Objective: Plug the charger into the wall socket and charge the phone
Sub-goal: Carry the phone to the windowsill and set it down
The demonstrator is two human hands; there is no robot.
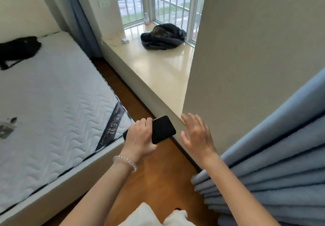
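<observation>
My left hand (140, 136) grips a black phone (162, 129) above the wooden floor, between the bed corner and the window ledge. My right hand (197, 134) is held open with fingers spread, close to the near corner of the ledge, holding nothing. Far back on the ledge lies a white charger (125, 40) with a thin white cable trailing to its left. A white wall socket (104, 3) sits on the wall above it.
A cream window ledge (158, 71) runs back to a barred window; a dark piece of clothing (163, 36) and a small bottle (146, 17) rest on it. A white mattress (52, 94) with a black bag (19, 50) is at left. Blue curtains (272, 164) hang at right.
</observation>
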